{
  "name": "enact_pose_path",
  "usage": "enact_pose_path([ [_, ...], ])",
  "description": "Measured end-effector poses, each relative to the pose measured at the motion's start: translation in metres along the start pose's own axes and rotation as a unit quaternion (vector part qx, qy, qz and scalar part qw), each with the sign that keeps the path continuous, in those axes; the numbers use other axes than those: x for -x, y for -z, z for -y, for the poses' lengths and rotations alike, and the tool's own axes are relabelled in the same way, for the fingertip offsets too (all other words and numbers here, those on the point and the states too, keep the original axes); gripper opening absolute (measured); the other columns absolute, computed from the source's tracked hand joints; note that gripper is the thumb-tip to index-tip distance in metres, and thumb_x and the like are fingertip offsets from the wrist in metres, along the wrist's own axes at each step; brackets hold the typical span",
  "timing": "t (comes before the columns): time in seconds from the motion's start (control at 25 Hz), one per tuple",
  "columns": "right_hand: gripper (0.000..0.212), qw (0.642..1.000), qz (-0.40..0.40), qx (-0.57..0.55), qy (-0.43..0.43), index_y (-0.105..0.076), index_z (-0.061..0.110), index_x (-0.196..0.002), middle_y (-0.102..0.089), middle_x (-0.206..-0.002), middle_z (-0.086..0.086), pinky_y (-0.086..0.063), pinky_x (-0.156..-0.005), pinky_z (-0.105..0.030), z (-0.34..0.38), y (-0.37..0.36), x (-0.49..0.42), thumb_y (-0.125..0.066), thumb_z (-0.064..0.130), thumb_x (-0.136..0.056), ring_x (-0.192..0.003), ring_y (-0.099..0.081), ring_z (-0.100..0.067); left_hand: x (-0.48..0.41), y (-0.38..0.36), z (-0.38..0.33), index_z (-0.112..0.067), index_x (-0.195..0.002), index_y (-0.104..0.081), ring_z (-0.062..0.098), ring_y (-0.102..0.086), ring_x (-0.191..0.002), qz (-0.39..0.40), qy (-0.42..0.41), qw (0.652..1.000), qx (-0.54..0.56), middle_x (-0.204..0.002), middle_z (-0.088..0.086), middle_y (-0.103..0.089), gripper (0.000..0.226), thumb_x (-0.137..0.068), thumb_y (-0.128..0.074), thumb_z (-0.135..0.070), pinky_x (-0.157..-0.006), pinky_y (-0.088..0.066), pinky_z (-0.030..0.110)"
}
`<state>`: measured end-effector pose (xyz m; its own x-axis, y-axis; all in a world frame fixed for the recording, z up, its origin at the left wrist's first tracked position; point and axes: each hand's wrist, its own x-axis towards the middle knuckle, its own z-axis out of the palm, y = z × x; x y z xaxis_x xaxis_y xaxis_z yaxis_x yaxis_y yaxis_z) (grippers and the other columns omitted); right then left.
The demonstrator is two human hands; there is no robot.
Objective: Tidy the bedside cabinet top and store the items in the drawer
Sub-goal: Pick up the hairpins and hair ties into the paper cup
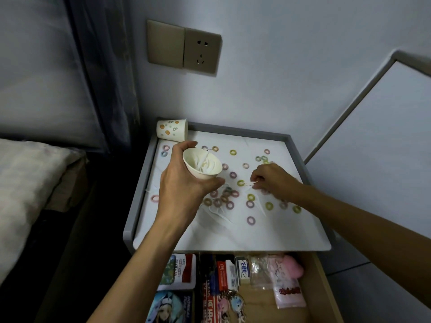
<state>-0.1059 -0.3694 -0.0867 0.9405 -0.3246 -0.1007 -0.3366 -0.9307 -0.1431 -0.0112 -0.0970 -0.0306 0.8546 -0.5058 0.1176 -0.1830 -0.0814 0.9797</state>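
My left hand grips a white paper cup above the white cabinet top; thin white sticks stand inside the cup. To the right, my right hand pinches a thin white stick just above the top. Several small coloured hair rings lie scattered across the surface, with more white sticks among them. A second paper cup, printed with oranges and leaves, lies on its side at the back left corner. Below the front edge, the drawer stands open.
The drawer holds card packs, small boxes, keychains and a pink pouch in plastic. A grey raised rim borders the top. A bed with a pillow is to the left; a wall socket is above.
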Motion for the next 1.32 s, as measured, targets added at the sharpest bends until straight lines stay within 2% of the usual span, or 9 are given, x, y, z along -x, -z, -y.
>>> enact_pose_path([
  [0.2, 0.019, 1.000, -0.005, 0.020, 0.010, -0.066, 0.007, -0.104, -0.056, -0.098, -0.001, -0.032, -0.075, -0.020, -0.003, -0.012, 0.003, -0.065, 0.020, -0.091, -0.091, -0.051, -0.015, -0.002, 0.001, 0.001, -0.030, -0.126, -0.048, 0.017, -0.058, -0.105, 0.006, -0.001, 1.000, 0.006, -0.116, -0.006, -0.060, 0.083, -0.057, -0.093, -0.017, -0.080, -0.058, 0.045],
  [0.32, 0.012, 0.998, -0.021, -0.043, -0.047, -0.062, 0.012, -0.101, -0.057, -0.095, 0.001, -0.036, -0.071, -0.022, -0.004, -0.008, 0.008, -0.060, 0.021, -0.094, -0.085, -0.053, -0.013, -0.002, 0.001, 0.001, -0.028, -0.126, -0.048, 0.018, -0.059, -0.106, 0.007, -0.001, 1.000, 0.009, -0.116, -0.005, -0.061, 0.083, -0.057, -0.093, -0.015, -0.081, -0.057, 0.043],
  [0.44, 0.004, 0.985, -0.093, -0.137, -0.047, -0.061, 0.015, -0.098, -0.065, -0.088, 0.000, -0.043, -0.065, -0.015, 0.005, 0.014, 0.011, -0.062, 0.016, -0.094, -0.078, -0.061, -0.015, -0.003, 0.002, 0.002, -0.029, -0.126, -0.048, 0.019, -0.059, -0.106, 0.006, 0.004, 1.000, 0.008, -0.116, -0.004, -0.061, 0.083, -0.057, -0.093, -0.015, -0.081, -0.057, 0.044],
  [0.6, 0.015, 0.955, -0.146, -0.259, 0.005, -0.071, 0.013, -0.105, -0.072, -0.081, 0.003, -0.054, -0.070, -0.034, 0.044, 0.070, 0.010, -0.064, 0.014, -0.091, -0.069, -0.066, -0.013, -0.001, 0.000, 0.004, -0.031, -0.127, -0.047, 0.020, -0.058, -0.104, 0.014, -0.001, 0.999, -0.043, -0.114, -0.006, -0.061, 0.084, -0.057, -0.092, -0.017, -0.080, -0.055, 0.041],
  [0.76, 0.020, 0.970, -0.074, -0.150, 0.173, -0.075, 0.015, -0.107, -0.069, -0.090, 0.014, -0.046, -0.074, -0.013, 0.103, 0.114, 0.010, -0.068, 0.016, -0.088, -0.078, -0.063, -0.002, 0.001, -0.005, 0.003, -0.033, -0.128, -0.045, 0.020, -0.058, -0.096, 0.034, -0.012, 0.995, -0.089, -0.108, -0.007, -0.062, 0.085, -0.057, -0.090, -0.021, -0.070, -0.046, 0.032],
  [0.92, 0.023, 0.964, -0.007, -0.066, 0.259, -0.074, 0.021, -0.107, -0.069, -0.096, 0.008, -0.043, -0.073, -0.013, 0.138, 0.108, 0.007, -0.072, 0.019, -0.084, -0.078, -0.059, -0.001, 0.002, -0.006, 0.001, -0.033, -0.129, -0.044, 0.016, -0.063, -0.087, 0.045, -0.013, 0.995, -0.083, -0.100, -0.008, -0.065, 0.086, -0.057, -0.089, -0.019, -0.065, -0.047, 0.029],
  [1.04, 0.022, 0.967, -0.055, -0.174, 0.181, -0.073, 0.020, -0.105, -0.067, -0.096, 0.007, -0.044, -0.071, -0.011, 0.133, 0.105, 0.008, -0.074, 0.018, -0.083, -0.078, -0.060, -0.003, 0.002, -0.003, 0.000, -0.034, -0.127, -0.045, 0.014, -0.061, -0.089, 0.043, -0.014, 0.996, -0.079, -0.099, -0.013, -0.062, 0.086, -0.056, -0.090, -0.019, -0.068, -0.050, 0.030],
  [1.16, 0.013, 0.958, -0.073, -0.266, 0.078, -0.072, 0.014, -0.099, -0.071, -0.086, 0.005, -0.052, -0.073, -0.018, 0.122, 0.102, 0.009, -0.071, 0.012, -0.086, -0.077, -0.066, -0.006, 0.002, -0.001, 0.001, -0.033, -0.130, -0.043, 0.018, -0.057, -0.099, 0.042, -0.018, 0.995, -0.094, -0.109, -0.010, -0.058, 0.090, -0.056, -0.091, -0.021, -0.074, -0.049, 0.033],
  [1.32, 0.011, 0.981, -0.035, -0.158, -0.111, -0.073, 0.010, -0.086, -0.072, -0.071, 0.000, -0.058, -0.063, -0.031, 0.084, 0.074, 0.021, -0.070, 0.021, -0.088, -0.060, -0.069, -0.012, 0.001, 0.002, 0.002, -0.031, -0.134, -0.042, 0.021, -0.056, -0.106, 0.039, -0.019, 0.994, -0.100, -0.117, -0.006, -0.058, 0.092, -0.057, -0.091, -0.022, -0.080, -0.051, 0.036],
])
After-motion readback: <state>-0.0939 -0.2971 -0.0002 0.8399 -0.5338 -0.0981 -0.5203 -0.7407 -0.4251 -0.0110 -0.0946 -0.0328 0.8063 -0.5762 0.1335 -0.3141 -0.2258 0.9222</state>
